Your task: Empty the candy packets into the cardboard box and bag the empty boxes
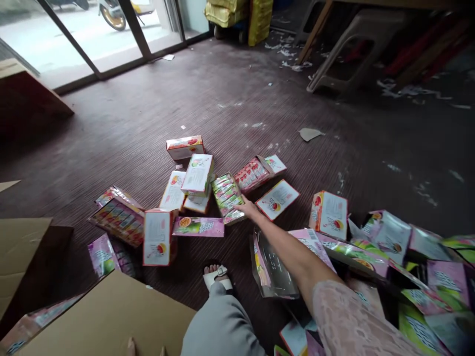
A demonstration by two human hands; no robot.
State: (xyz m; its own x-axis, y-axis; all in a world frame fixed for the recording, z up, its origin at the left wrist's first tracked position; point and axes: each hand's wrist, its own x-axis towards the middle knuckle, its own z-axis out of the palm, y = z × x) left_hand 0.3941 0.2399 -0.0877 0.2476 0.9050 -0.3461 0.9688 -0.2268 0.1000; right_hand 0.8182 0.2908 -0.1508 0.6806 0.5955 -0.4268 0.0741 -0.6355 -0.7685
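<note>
My right hand (243,206) reaches out across the floor and grips the right edge of an open display box (226,194) filled with green packets. At the bottom edge of the view, two fingertips of my left hand (147,348) press on a brown cardboard carton (107,316); the rest of that hand is out of frame. Beside the gripped box lie an open box of red packets (252,173), a stacked white-topped box (198,173) and a purple box (198,226). Under my right forearm is an open, seemingly empty box (274,267).
More boxes lie at left, including an open one (118,220) and an upright white one (158,237). A heap of colourful boxes (389,242) fills the right. Farther off are a plastic stool (356,44), yellow-wrapped parcels (226,12) and glass doors (122,34). My sandalled foot (217,278) is close by.
</note>
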